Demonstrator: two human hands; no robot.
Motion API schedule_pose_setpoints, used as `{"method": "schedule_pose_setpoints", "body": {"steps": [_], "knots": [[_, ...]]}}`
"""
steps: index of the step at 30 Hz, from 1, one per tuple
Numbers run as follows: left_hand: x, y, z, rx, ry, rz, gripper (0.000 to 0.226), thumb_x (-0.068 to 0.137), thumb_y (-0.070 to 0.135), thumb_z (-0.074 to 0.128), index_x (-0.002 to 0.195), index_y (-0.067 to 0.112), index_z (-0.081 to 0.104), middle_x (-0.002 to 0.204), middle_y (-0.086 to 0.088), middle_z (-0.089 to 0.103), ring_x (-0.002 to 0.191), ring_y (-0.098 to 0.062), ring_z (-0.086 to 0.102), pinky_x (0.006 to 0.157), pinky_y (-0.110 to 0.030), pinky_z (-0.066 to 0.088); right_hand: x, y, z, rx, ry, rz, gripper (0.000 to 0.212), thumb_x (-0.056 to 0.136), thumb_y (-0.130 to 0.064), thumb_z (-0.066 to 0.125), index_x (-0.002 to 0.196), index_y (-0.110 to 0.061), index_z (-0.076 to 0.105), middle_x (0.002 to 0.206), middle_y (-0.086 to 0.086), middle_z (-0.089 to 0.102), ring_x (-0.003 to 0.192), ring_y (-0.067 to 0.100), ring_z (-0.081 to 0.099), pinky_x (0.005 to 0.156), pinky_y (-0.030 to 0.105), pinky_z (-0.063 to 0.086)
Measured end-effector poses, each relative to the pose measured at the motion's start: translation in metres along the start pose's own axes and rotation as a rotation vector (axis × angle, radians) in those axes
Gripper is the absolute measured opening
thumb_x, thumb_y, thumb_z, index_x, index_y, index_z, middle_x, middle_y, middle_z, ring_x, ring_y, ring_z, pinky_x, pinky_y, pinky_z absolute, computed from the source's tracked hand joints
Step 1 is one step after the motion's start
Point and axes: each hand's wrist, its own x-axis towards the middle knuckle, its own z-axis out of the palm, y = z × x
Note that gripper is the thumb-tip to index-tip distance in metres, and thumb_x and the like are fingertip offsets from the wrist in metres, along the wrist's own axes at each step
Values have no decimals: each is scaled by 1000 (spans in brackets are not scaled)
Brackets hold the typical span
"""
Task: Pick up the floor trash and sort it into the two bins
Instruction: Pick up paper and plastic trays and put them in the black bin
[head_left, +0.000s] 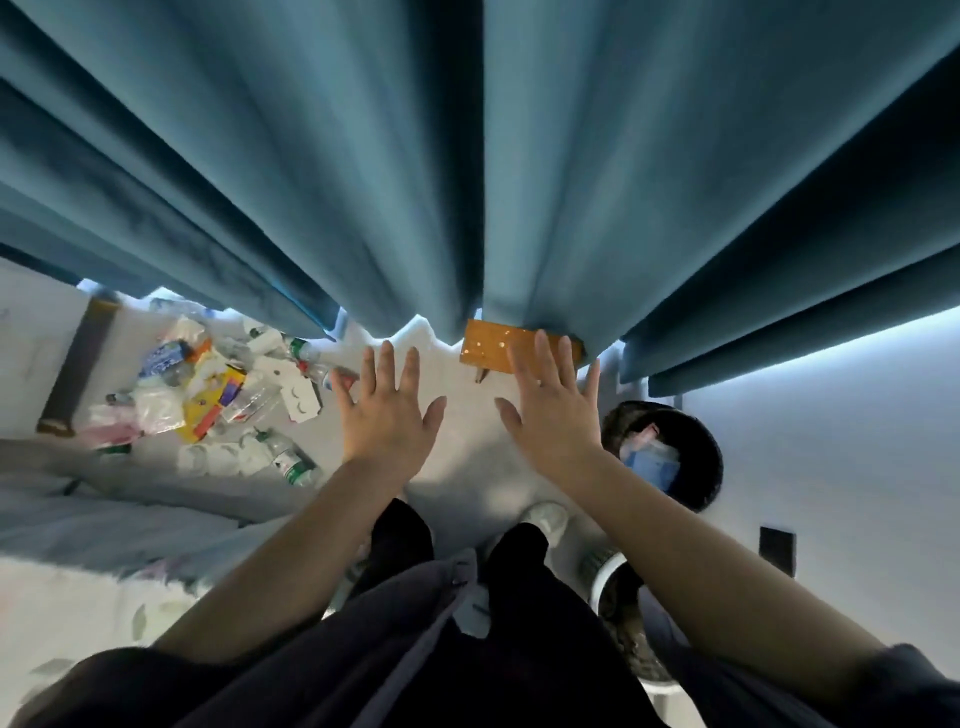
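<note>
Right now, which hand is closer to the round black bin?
Right. The right hand is just beside the round black bin; the left hand is farther away, next to the pile of floor trash.

Teal curtain (467, 156) hangs ahead; pale floor (457, 415); white wall (831, 441) right.

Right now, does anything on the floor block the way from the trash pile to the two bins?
Nothing visible does. The trash pile lies left, the dark bin and white bin right, only floor between. The orange box sits aside by the curtain. The left hand and right hand hold nothing.
</note>
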Motion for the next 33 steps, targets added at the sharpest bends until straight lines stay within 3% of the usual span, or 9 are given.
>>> {"method": "schedule_pose_setpoints", "body": {"steps": [15,25,33], "knots": [[4,-281,26,-132,-36,-302,69,95,57,16,153,22,2,160,-9,0,147,-28,-6,113,-59,-4,77,-262,1,-165,-104,-292,64,100,-50,27,153,-26,1,161,6,-11,147,29,-11,115,57,-3],[16,-354,73,-318,-220,-551,70,95,59,16,152,23,2,160,-7,-3,147,-25,-8,113,-59,-4,163,-340,18,-223,-226,-486,66,98,-46,35,153,-27,4,161,4,-5,147,30,-8,115,56,-2],[63,-413,125,-464,-401,-731,69,95,58,16,152,21,2,160,-6,-1,147,-26,-6,114,-59,-3,274,-419,57,-447,-423,-694,66,99,-40,37,153,-28,2,161,5,-6,147,29,-9,115,55,-2]]}}
